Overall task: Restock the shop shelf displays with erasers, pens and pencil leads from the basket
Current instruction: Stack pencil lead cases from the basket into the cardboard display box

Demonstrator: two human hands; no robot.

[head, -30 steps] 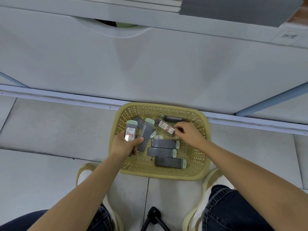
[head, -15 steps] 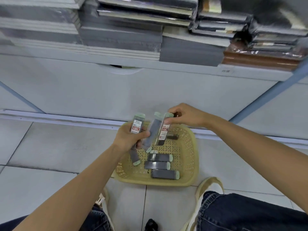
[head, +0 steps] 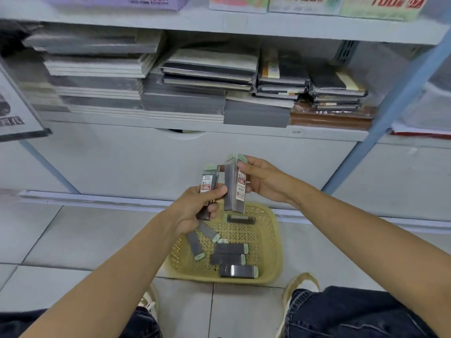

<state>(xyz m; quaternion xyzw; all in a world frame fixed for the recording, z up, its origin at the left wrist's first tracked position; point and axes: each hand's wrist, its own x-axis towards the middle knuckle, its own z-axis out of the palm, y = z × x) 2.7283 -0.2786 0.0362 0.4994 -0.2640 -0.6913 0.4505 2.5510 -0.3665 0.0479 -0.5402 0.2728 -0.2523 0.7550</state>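
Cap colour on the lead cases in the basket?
Pale mint-green plastic caps; head view shows it best.

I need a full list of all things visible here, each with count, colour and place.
basket: one, yellow, on the floor
lead cases in basket: about six, dark grey with pale green caps, lying loose
held lead cases: at least three, grey, labelled, above the basket
notebooks: many, grey and black, stacked on the shelf
boxes: several, purple and green, at the top edge
left hand: one, grips at least one case
right hand: one, holds two cases
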